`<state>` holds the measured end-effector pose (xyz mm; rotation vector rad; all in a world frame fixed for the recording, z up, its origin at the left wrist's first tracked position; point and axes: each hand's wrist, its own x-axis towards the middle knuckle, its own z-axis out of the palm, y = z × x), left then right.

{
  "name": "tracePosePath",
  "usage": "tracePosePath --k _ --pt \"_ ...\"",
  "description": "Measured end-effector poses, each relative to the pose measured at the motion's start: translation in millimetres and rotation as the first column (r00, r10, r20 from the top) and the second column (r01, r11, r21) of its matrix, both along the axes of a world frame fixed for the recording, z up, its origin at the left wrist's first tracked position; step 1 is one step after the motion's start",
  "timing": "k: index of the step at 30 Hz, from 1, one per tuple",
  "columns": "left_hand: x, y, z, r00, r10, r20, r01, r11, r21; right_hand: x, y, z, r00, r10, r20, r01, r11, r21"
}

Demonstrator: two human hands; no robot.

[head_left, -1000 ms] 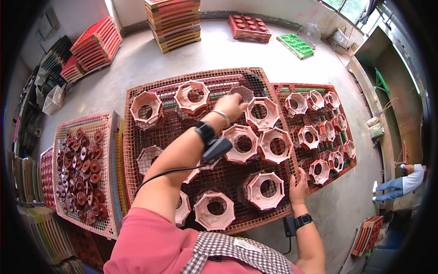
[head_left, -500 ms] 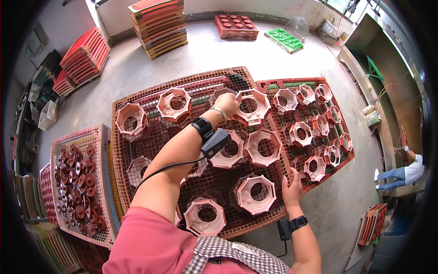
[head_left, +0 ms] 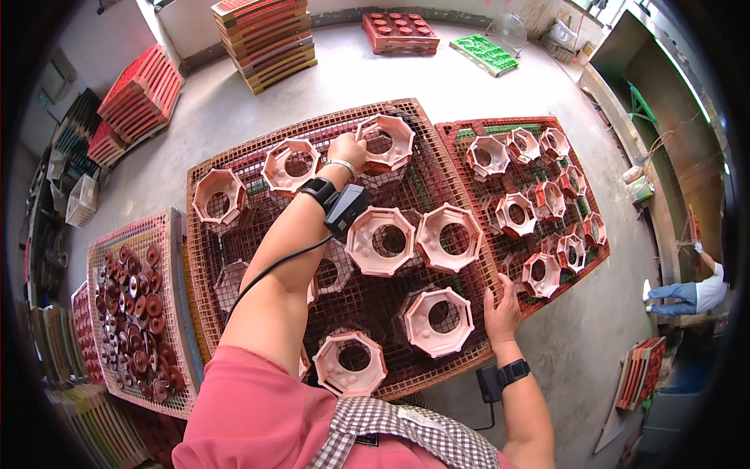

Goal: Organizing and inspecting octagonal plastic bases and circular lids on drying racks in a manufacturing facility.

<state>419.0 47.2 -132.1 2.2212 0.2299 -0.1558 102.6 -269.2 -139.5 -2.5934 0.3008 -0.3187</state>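
My left hand (head_left: 346, 152) reaches to the back of a large brown mesh tray (head_left: 308, 119). Its fingers are closed on the left rim of a pale pink octagonal ring-shaped piece (head_left: 401, 141). I cannot tell whether that piece rests on the mesh. Two similar octagonal rings (head_left: 275, 168) lie left of it in the back row, and several more (head_left: 361, 248) sit nearer me. At the tray's right edge, my right hand (head_left: 502, 313) leans with fingers stretched out and thumb apart.
A second tray (head_left: 558, 293) with smaller octagonal rings adjoins on the right. To the left, another mesh tray (head_left: 98, 250) carries brown disc-like parts (head_left: 137, 313). Stacked trays (head_left: 266, 47) and a green tray (head_left: 484, 55) stand behind. Another person (head_left: 699, 293) is at far right.
My left hand has carried the octagonal ring left and farther back, into line with the back row. My right hand stays by the tray's right edge. The view has shifted slightly.
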Motion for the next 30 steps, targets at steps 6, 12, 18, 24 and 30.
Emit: tracePosePath --k 6,12,18,24,30 --pt "-56 6 46 0.969 -0.15 0.198 0.101 0.965 0.24 -1 -7 1 1.0 0.0 -0.007 0.0 1.0 0.015" --pt "-138 11 54 0.85 -0.523 -0.063 0.511 0.789 0.343 0 -4 -2 1.0 0.023 -0.002 -0.022 1.0 0.015" --pt "-146 8 37 0.893 -0.441 0.083 0.396 0.861 0.319 -3 -3 -3 1.0 0.013 -0.01 -0.013 1.0 0.005" --pt "-150 13 39 0.894 -0.432 0.123 0.374 0.868 0.327 -1 -4 -7 1.0 0.024 0.013 -0.024 1.0 -0.001" --pt "-154 31 65 0.943 -0.319 0.09 0.293 0.93 0.223 -3 -6 -6 0.999 0.035 0.01 -0.035 0.999 0.01"
